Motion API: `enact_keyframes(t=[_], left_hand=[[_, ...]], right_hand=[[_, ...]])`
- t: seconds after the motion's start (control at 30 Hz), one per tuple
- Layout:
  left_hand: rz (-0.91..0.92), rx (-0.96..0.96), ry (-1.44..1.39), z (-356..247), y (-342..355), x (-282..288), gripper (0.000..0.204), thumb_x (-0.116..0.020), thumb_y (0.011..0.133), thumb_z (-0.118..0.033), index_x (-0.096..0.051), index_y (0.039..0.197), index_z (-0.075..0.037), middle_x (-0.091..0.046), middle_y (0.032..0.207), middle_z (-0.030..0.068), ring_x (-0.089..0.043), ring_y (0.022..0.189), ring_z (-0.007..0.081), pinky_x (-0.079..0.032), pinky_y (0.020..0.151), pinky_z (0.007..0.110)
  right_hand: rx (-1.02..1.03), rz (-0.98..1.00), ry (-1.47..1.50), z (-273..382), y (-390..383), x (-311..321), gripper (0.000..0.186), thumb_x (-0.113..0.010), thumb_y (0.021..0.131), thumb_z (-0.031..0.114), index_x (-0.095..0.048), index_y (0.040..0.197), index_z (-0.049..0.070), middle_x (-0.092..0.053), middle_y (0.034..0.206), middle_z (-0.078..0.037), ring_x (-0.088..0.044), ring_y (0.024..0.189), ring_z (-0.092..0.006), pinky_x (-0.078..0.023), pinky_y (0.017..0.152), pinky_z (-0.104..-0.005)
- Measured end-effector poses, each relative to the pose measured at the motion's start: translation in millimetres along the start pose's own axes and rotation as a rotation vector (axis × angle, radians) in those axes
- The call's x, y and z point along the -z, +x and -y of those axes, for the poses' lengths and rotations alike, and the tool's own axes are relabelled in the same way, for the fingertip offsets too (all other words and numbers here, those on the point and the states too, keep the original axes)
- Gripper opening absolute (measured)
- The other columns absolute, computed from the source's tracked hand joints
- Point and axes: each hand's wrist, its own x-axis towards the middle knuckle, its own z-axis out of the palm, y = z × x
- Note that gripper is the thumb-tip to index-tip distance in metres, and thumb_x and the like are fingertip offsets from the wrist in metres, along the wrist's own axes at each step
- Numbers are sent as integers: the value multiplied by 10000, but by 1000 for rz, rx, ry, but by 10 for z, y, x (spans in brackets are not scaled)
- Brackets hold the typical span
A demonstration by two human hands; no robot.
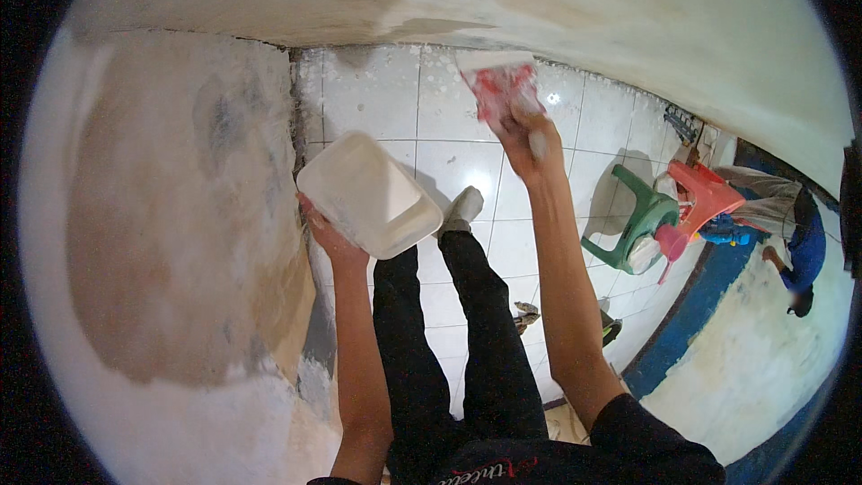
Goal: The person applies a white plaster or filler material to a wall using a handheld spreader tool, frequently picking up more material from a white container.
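My left hand [325, 232] grips the near edge of a white rectangular tub [370, 194] and holds it out in front of me, next to the wall on my left. My right hand [525, 139] is raised higher and shut on the handle of a wide putty blade [499, 83] whose face is red with white smears. The blade sits near the plastered wall band at the top. Below my arms I see my black trousers [449, 341] and one foot in a pale sock [464, 207] on the tiled floor.
A patchy, partly plastered wall [171, 242] fills the left. White floor tiles [377, 99] are speckled with plaster. At right stand a green plastic chair [636, 220] and a red plastic stool [705, 193]. Another person in blue [795, 247] crouches by a blue-painted wall base.
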Motion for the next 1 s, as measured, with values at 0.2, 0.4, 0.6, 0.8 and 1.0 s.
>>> enact_keyframes(t=[0.2,0.4,0.6,0.8,1.0], left_hand=[[-251,57,80,-62,-181,-136,674,-312,961,-628,-364,1425,-141,-383,1462,87,-413,1306,302,-351,1094,477],[-154,95,57,137,-347,184,680,-363,953,-608,-332,1441,-135,-387,1447,93,-385,1330,284,-337,1105,464],[-126,-258,613,394,-601,1039,723,-436,970,-515,-145,1507,-130,-312,1481,147,-385,1323,324,-344,1096,481],[54,-998,1754,299,-684,590,732,-455,965,-514,-169,1490,-90,-349,1463,147,-432,1282,335,-350,1092,491],[-322,-15,317,837,-551,365,642,-400,967,-577,-357,1393,-98,-459,1363,110,-493,1214,276,-416,1045,449]], right_hand=[[158,11,-81,292,896,-331,320,-374,944,-34,-402,1214,-203,-474,1261,-341,-522,1169,-433,-469,1049,-462],[137,102,7,859,198,-796,333,-392,944,29,-398,1216,-162,-495,1251,-311,-521,1175,-430,-470,1056,-454],[44,-56,10,327,164,-362,290,-457,882,-43,-463,1154,-142,-560,1164,-259,-569,1109,-365,-458,1036,-499],[-123,-161,-64,-541,1599,835,346,-473,855,-114,-452,1200,-120,-559,1175,-264,-579,1094,-383,-500,996,-490],[28,-27,-108,-954,2518,1421,541,-502,804,-108,-390,1330,-46,-479,1310,-260,-550,1130,-398,-502,953,-502]])
